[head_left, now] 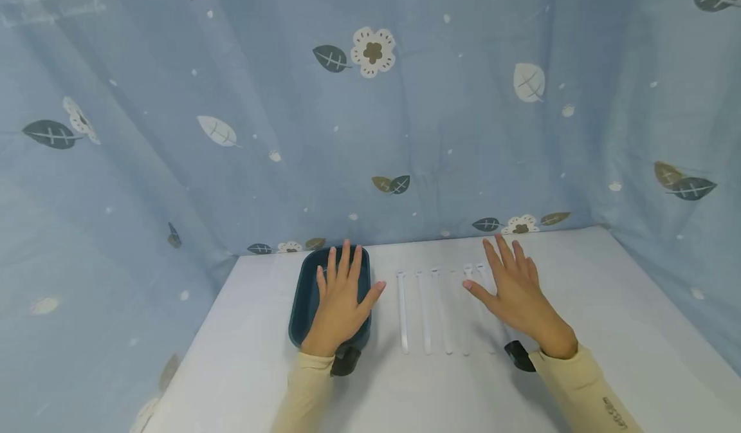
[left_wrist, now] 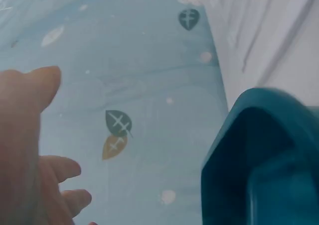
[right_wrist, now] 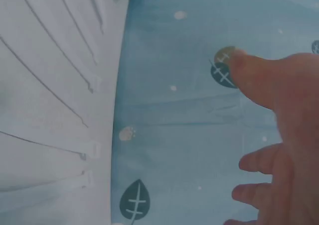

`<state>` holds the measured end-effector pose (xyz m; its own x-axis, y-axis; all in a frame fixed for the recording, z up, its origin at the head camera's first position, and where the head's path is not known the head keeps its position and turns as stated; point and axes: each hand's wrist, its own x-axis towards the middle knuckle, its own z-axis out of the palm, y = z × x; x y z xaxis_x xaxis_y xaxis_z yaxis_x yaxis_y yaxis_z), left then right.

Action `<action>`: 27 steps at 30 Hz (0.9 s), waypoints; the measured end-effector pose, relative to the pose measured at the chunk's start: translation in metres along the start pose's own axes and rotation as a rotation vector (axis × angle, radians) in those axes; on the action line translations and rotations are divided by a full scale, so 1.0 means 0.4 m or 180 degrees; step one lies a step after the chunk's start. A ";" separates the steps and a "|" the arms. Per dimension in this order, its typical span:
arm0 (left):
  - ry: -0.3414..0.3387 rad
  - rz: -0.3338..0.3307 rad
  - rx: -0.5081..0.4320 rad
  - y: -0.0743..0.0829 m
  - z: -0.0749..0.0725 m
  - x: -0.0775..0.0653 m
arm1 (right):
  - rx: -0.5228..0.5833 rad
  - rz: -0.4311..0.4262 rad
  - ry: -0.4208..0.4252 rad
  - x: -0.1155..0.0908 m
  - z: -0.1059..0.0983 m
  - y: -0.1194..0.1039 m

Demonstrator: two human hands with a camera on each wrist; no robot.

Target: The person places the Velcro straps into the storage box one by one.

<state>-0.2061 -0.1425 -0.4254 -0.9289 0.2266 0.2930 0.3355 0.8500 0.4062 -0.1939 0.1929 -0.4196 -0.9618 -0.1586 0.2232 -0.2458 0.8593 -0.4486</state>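
My left hand (head_left: 338, 311), fingers straight and spread, hovers over a dark teal plastic basin (head_left: 296, 307) and holds nothing. The left wrist view shows the basin's rim (left_wrist: 269, 98) to the right of the left hand (left_wrist: 22, 135). To the right of the basin lie several slim white plastic strips (head_left: 403, 317) in a row, each with a small wider head at its far end. Over the row's right end my right hand (head_left: 523, 304) is spread flat with nothing in it and partly hides the last strips. The right wrist view shows strips (right_wrist: 45, 191) left of the right hand (right_wrist: 294, 130).
A white tabletop (head_left: 231, 356) carries the basin and strips. Behind it and along both sides hangs a blue cloth (head_left: 463, 130) with leaf and flower prints, meeting the table's back edge. Black wrist devices sit under the left cuff (head_left: 312, 363) and right cuff (head_left: 570, 372).
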 end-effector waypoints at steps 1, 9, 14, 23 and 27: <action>-0.0001 -0.0010 -0.0071 -0.007 -0.008 -0.005 | 0.0059 -0.0020 0.0019 0.001 -0.003 0.000; 0.0104 -0.0188 -0.0662 -0.073 -0.079 -0.046 | 0.0586 0.0131 0.0207 -0.009 -0.046 0.015; 0.0197 -0.0444 -0.0984 -0.118 -0.097 -0.075 | 0.0685 0.0138 0.0465 -0.021 -0.054 0.032; 0.0165 -0.0879 -0.1087 -0.197 -0.094 -0.124 | 0.0683 0.0313 0.0500 -0.041 -0.044 0.053; 0.0107 -0.0948 -0.1093 -0.214 -0.090 -0.125 | 0.0617 0.0413 0.0434 -0.042 -0.042 0.066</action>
<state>-0.1827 -0.2438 -0.4438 -0.9891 -0.0241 0.1454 0.0923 0.6675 0.7389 -0.1821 0.2266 -0.4207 -0.9648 0.0251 0.2616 -0.1527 0.7569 -0.6355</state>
